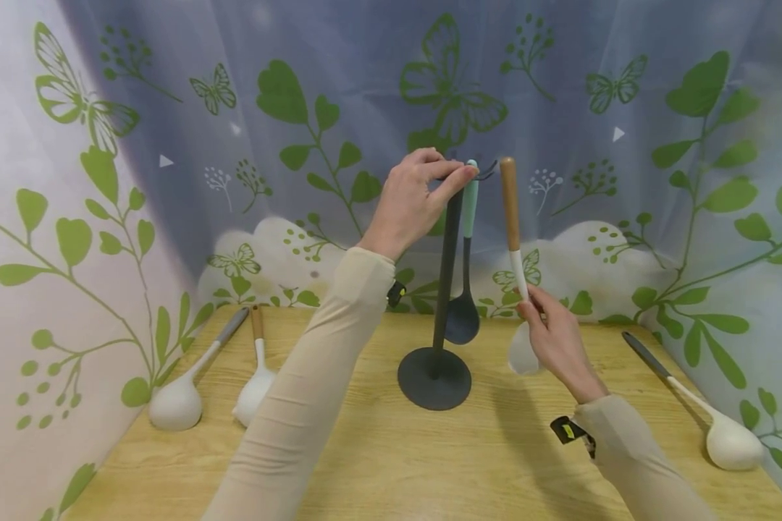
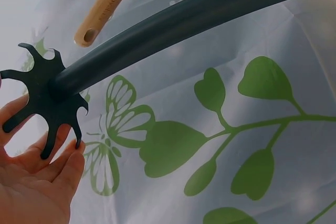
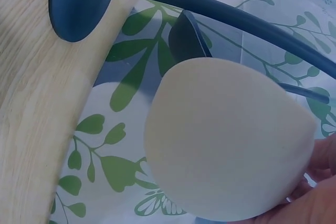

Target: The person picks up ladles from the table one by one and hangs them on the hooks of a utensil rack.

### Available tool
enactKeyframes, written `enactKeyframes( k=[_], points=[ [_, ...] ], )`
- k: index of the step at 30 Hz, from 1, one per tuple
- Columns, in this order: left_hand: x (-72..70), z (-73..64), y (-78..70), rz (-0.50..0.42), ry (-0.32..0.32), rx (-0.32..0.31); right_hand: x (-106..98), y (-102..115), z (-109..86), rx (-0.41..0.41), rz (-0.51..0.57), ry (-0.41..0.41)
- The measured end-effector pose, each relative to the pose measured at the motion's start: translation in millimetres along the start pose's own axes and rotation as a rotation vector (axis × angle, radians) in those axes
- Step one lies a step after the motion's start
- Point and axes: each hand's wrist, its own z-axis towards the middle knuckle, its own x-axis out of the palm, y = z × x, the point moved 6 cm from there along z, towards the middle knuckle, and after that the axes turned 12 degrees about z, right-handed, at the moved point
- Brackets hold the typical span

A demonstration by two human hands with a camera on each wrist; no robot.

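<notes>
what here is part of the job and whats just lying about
In the job:
black stand, in the left grip
wooden-handled white ladle, in the right grip
mint-handled dark ladle, beside the stand

Apparently just lying about:
left grey-handled ladle
other wooden-handled ladle
right grey-handled ladle

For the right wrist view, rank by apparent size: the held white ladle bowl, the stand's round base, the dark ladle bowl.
1. White ladle bowl, nearest the camera
2. Round base, cut by the top edge
3. Dark ladle bowl, partly hidden
</notes>
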Motion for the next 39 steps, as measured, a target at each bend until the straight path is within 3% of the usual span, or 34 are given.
enactKeyframes(
  k=[39],
  points=[
    [-0.3, -1.1, 0.1, 0.004, 0.006, 0.005, 3.1, 17.7, 6.0, -0.051, 0.056, -0.027]
  ],
)
